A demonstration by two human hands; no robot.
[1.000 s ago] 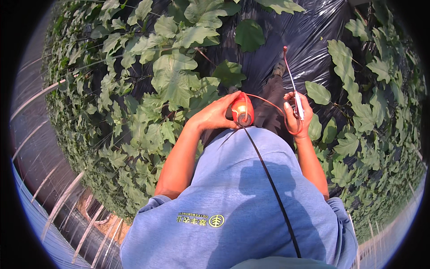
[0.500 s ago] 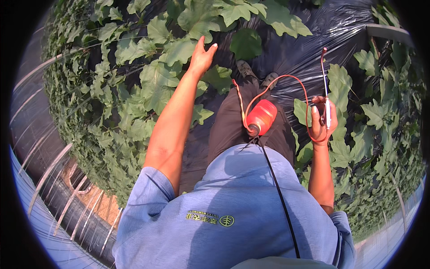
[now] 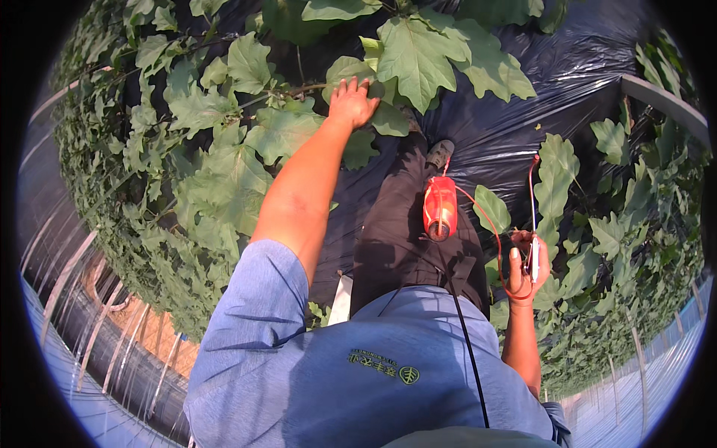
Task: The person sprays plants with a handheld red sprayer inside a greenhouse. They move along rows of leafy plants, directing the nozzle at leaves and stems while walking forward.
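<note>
Now left hand [image 3: 352, 102] fingers spread flat on leaf [image 3: 418, 56]; right hand [image 3: 527, 261] fingers closed round wand [image 3: 532, 216].

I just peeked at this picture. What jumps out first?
The red bottle hanging at the person's middle stands out against the black sheet. The left hand reaches up into big green leaves, and the right hand holds a thin wand at the right.

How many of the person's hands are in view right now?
2. The left hand reaches up among the green leaves; the right hand grips a thin white wand beside the hanging red bottle.
</note>
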